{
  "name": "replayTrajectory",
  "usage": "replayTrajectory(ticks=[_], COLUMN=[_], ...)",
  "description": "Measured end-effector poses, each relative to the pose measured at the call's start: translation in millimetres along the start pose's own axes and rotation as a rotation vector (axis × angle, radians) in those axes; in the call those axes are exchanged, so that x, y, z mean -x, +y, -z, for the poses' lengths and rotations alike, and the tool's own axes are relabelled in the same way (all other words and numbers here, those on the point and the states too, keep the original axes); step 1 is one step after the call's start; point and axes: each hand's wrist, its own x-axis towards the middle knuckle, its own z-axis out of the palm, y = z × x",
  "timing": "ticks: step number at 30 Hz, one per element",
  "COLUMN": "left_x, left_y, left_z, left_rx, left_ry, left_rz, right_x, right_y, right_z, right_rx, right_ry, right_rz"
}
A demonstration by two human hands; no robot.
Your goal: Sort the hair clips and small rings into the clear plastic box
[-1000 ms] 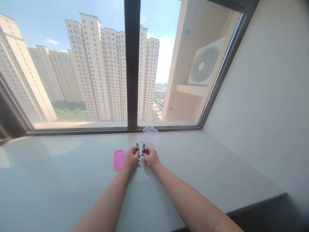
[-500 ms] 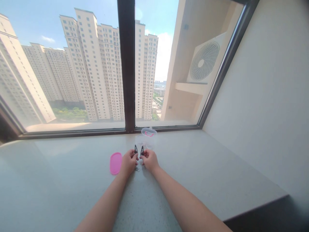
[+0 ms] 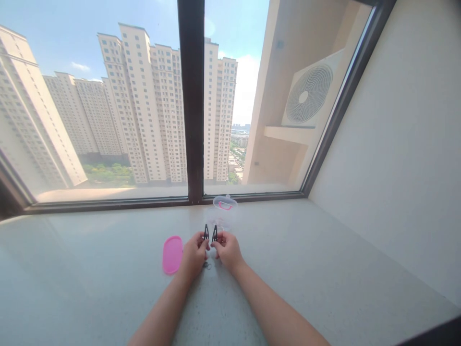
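My left hand (image 3: 195,253) pinches a black hair clip (image 3: 206,232) upright between thumb and fingers. A second black hair clip (image 3: 215,233) stands upright in the pinch of my right hand (image 3: 228,251). The two clips are side by side with a narrow gap between them. Just below my left fingers, small dark rings (image 3: 207,265), perhaps hair ties, lie on the pale sill. Behind the hands is a clear plastic box (image 3: 219,218), partly hidden by them, with a clear lid (image 3: 225,203) bearing a pink handle.
A pink oval lid or tray (image 3: 172,255) lies flat left of my left hand. The pale stone sill (image 3: 90,288) runs up to the dark window frame (image 3: 194,144). A white wall (image 3: 403,144) bounds it on the right.
The view has shifted slightly, so the scene sits a little lower in the picture. Both hands keep their pinch, each still with its hair clip, nearly unmoved over the sill.
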Motion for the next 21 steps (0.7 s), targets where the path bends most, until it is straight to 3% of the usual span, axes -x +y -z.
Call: replayTrajectory(ticks=[11, 21], left_x=[5, 9], left_y=[1, 7], left_z=[-0.4, 6.2], left_rx=[0.083, 0.178], left_ry=[0.036, -0.126], left_rz=[0.100, 0.149], right_x=[8, 12], right_y=[-3, -14], right_z=[1, 0], right_rx=[-0.065, -0.139], right_ry=[-0.019, -0.040], right_rz=[-0.016, -0.058])
